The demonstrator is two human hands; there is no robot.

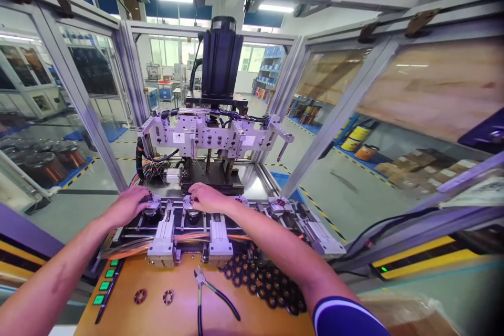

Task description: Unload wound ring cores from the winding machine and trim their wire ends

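My left hand (128, 203) rests on the leftmost round fixture (151, 206) of a machine's row of stations, fingers curled down over it. My right hand (207, 197) lies over the second fixture (189, 203), fingers bent and pressed onto a small part that I cannot make out. Two more fixtures (279, 203) stand bare to the right. The fixtures sit on a metal slide frame (218, 239) with orange wires running under it.
Black-handled pliers (208, 289) lie on the orange bench top (177, 315). Two loose ring cores (153, 296) lie left of them, and several dark ring cores (268, 283) are heaped under my right forearm. Green buttons (104, 286) line the left edge. A black motor (221, 58) tops the machine head behind.
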